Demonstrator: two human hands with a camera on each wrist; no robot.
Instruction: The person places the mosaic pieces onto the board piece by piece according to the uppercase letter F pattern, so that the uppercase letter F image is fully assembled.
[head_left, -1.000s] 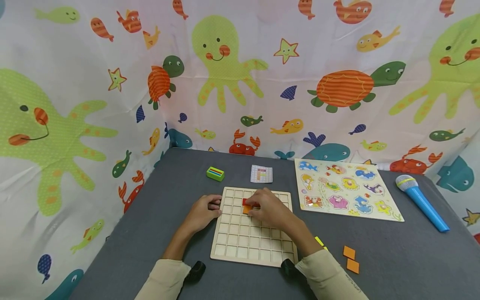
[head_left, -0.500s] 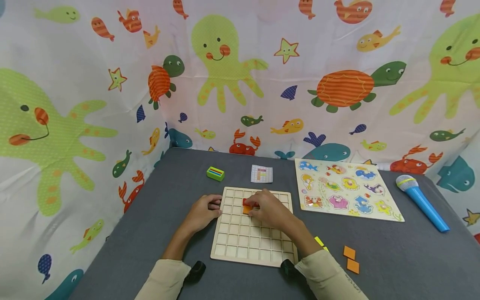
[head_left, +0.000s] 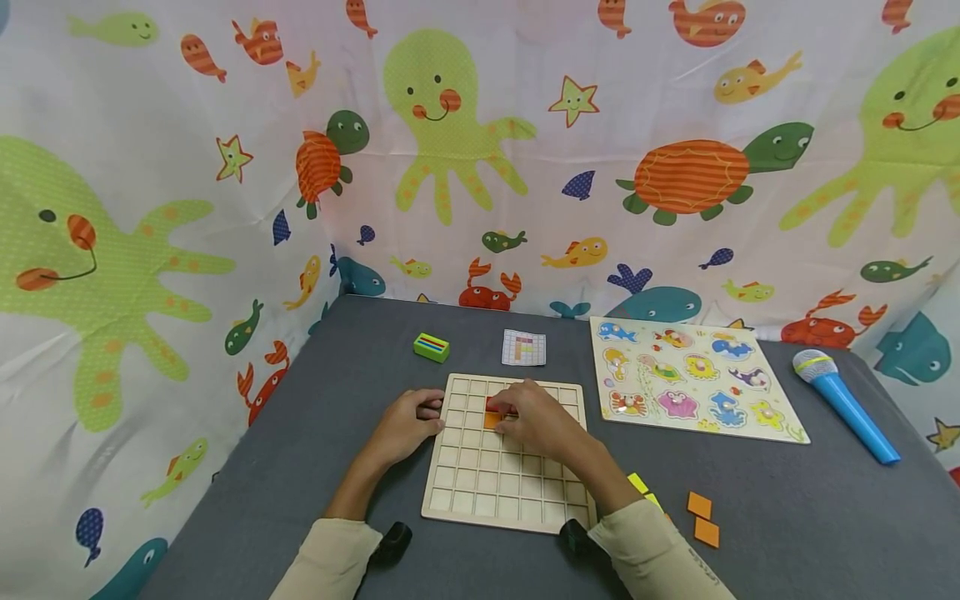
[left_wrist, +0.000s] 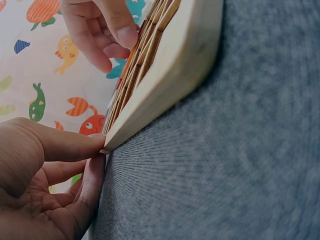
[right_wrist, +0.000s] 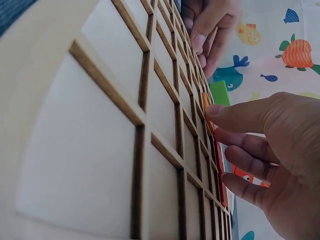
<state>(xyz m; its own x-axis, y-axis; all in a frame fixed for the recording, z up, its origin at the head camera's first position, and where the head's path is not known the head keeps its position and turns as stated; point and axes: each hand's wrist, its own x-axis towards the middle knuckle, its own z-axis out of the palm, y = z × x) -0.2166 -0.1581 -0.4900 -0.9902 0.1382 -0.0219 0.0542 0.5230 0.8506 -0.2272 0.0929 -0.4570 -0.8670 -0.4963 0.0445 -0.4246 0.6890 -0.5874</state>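
A wooden grid board (head_left: 495, 505) lies on the table in front of me. At its left edge my left hand (head_left: 403, 427) pinches the rim between thumb and fingertips, as the left wrist view shows on the board's side (left_wrist: 187, 55). Over the upper middle cells, my right hand (head_left: 538, 423) has its thumb and index finger on an orange square tile (head_left: 491, 420). Just beyond that tile sits a red tile (head_left: 491, 403), partly covered by the fingers. Seen from the right wrist, red tiles (right_wrist: 220, 175) line up past the orange one, with the other fingertips close beside them.
Two loose orange tiles (head_left: 702, 519) lie right of the board, and yellow tiles (head_left: 637, 482) show by the right forearm. Farther back are a green block with coloured stripes (head_left: 431, 348), a pattern card (head_left: 523, 348), a sea-animal puzzle (head_left: 690, 379) and a blue toy microphone (head_left: 847, 408).
Both hands keep nearly the same places. The right hand's fingers shift very slightly on the orange tile, which shows a little more beside the thumb.
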